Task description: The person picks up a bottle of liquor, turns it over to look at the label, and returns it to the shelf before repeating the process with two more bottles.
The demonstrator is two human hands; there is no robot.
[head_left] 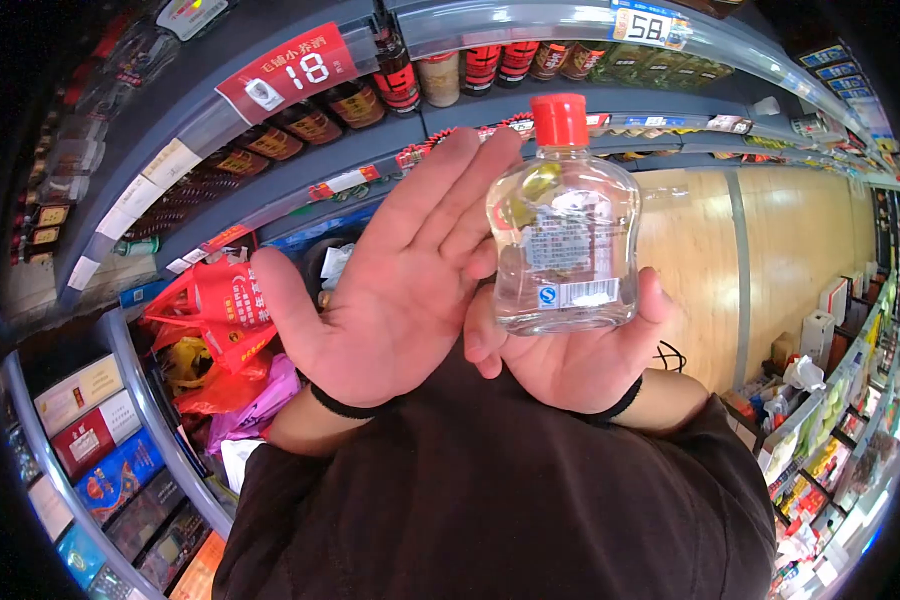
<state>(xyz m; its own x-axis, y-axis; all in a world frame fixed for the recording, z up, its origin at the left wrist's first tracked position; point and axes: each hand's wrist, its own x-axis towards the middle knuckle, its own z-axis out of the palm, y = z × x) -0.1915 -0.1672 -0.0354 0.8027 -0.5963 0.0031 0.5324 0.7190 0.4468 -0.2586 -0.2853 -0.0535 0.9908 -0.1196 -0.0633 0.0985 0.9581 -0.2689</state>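
Note:
A small clear glass bottle [564, 245] with a red cap [559, 120] stands upright in front of me, its printed label and barcode facing me. My right hand [585, 365] is closed around its lower part, with the thumb at the right side and fingers at the base. Just left of the bottle, my left hand [380, 290] is raised with the palm toward me. Its thumb is spread and its fingers stretch up and to the right, their tips partly hidden near the bottle. Both wrists wear black bands.
Ahead are store shelves [350, 180] with rows of bottles [398, 80] and price tags [288, 72]. Red and purple plastic bags [232, 340] hang at the left, above boxed goods [105, 440]. A wooden floor [690, 250] and another stocked shelf [840, 420] lie to the right.

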